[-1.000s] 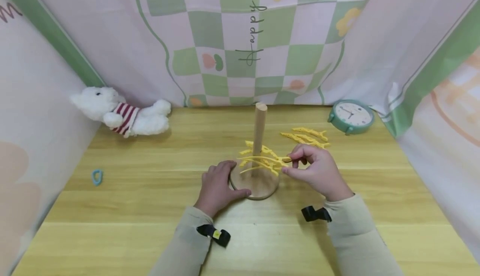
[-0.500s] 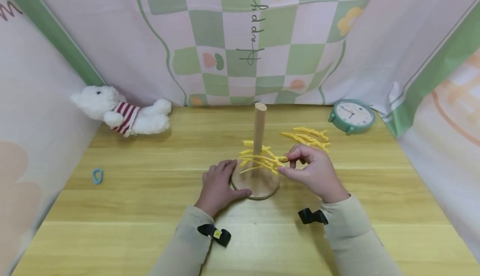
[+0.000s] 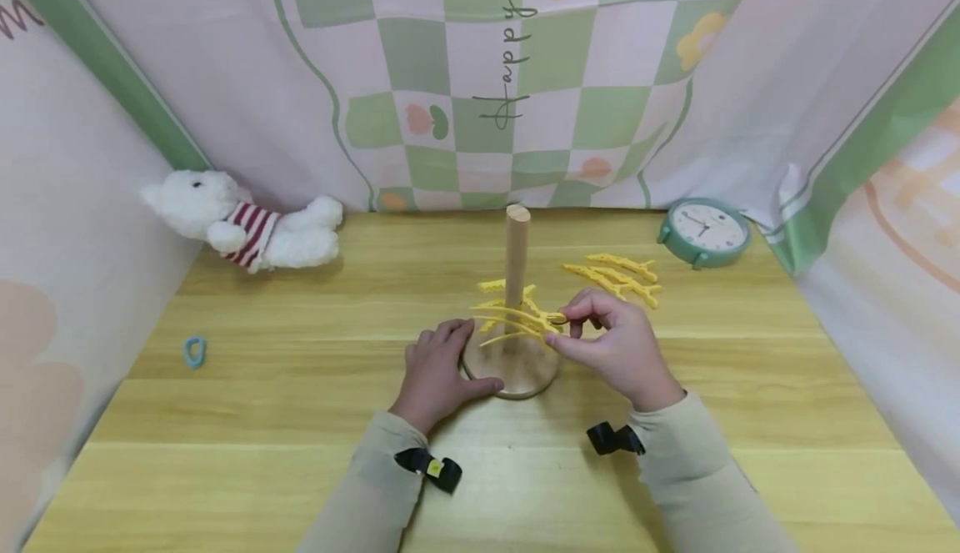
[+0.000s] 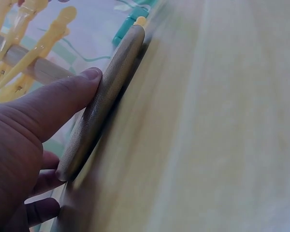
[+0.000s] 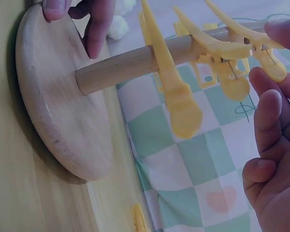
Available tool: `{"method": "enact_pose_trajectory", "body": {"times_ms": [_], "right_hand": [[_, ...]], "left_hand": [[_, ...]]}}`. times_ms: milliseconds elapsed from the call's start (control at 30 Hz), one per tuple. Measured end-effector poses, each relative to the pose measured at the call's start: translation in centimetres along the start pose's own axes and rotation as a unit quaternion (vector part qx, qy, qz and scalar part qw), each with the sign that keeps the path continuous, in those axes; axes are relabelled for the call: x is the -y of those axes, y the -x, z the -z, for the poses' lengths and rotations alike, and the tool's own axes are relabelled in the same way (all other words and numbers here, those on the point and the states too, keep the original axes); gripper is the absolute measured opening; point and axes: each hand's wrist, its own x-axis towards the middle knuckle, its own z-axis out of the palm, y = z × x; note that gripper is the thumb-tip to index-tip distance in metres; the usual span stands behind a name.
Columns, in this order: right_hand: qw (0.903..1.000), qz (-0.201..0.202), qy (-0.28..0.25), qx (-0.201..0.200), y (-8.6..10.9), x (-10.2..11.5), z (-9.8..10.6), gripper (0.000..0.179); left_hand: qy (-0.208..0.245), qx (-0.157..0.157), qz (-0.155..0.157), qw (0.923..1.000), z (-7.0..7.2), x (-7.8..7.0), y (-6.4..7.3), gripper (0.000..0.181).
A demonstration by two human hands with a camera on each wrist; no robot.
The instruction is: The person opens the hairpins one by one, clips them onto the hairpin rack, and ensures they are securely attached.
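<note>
A wooden stand has an upright post (image 3: 516, 253) rising from a round base (image 3: 517, 378). My left hand (image 3: 438, 374) holds the base's left rim, thumb toward the front and fingers along the far side. Yellow alligator hair clips cross the post; in the right wrist view, a lower clip (image 5: 183, 113) and a middle clip (image 5: 234, 84) straddle it. Above them, my right hand (image 3: 618, 349) pinches the handle end of another hair clip (image 5: 275, 70) between thumb and fingers. That clip's long prongs reach to the post; whether they clamp it I cannot tell.
Several loose yellow hair clips (image 3: 637, 290) lie on the table behind the right hand. A green clock (image 3: 705, 233) stands at the back right, a white plush toy (image 3: 296, 240) at the back left. A small blue loop (image 3: 195, 353) lies at the left. A patterned curtain (image 3: 480, 61) hangs behind.
My right hand has moved left with the pinched hair clip, bringing its prongs further across the post. The left hand stays on the base.
</note>
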Motion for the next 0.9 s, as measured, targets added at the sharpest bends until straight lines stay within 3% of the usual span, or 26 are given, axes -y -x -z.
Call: {"method": "enact_pose_trajectory", "body": {"times_ms": [533, 900], "right_hand": [[0.9987, -0.036, 0.027, 0.024, -0.1, 0.0, 0.6, 0.023], [0.9934, -0.062, 0.066, 0.069, -0.2, 0.2, 1.7, 0.027]], "left_hand": [[0.009, 0.009, -0.002, 0.9999, 0.4, -0.4, 0.1, 0.099], [0.033, 0.005, 0.009, 0.9994, 0.2, -0.1, 0.1, 0.100]]}}
